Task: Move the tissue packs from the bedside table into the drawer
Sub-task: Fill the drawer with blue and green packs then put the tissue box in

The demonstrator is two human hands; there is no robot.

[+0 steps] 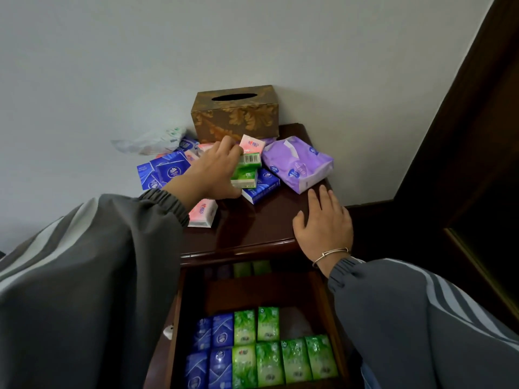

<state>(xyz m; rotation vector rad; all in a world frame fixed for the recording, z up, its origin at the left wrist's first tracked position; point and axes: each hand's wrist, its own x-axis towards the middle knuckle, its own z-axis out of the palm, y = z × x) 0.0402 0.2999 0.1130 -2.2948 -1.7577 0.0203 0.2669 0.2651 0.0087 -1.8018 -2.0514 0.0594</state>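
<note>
Roughly halfway, by the look of it: your left hand (216, 167) curls round green tissue packs (247, 168) on the bedside table (252, 226) pile, your right hand (323, 223) lies spread flat on its edge, and blue and green rows (252, 357) already line the open drawer (295, 321).
</note>
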